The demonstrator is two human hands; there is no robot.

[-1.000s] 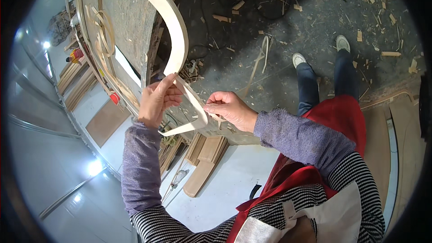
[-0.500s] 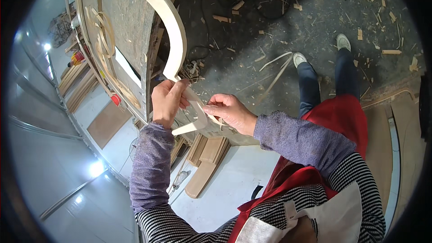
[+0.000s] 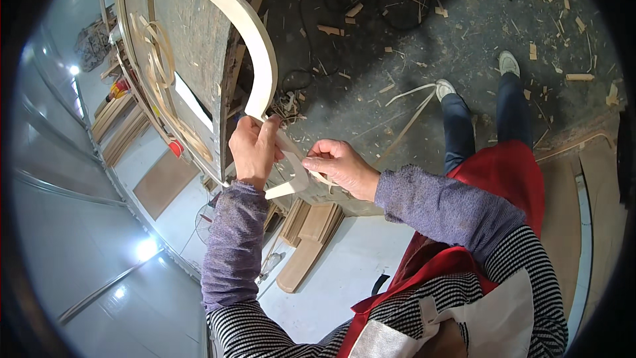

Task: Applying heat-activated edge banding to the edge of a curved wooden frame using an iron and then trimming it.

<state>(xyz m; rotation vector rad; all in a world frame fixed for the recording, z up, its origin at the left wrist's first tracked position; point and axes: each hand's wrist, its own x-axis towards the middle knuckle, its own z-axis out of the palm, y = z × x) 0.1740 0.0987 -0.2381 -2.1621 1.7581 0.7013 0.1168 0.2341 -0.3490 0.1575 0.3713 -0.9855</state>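
A pale curved wooden piece [image 3: 263, 59] reaches from the bench down to my hands and ends in a bent, notched part. My left hand [image 3: 252, 150] is closed around it just below the curve, thumb on top. Beside the lower part, my right hand [image 3: 342, 167] pinches a thin pale wood strip [image 3: 322, 179] between thumb and fingertips, close against the piece's edge. The strip's loose end hangs below the fingers. My palms hide part of the wood.
The workbench [image 3: 192, 26] at the left carries coiled thin strips [image 3: 159, 59]. Wood scraps, a black cable and a long loose strip [image 3: 407, 122] lie on the dark floor near my shoes. Stacked wooden boards [image 3: 308, 245] stand below my arms.
My left hand and forearm have shifted slightly to the right along with the view. The right hand keeps its pinch and has barely moved.
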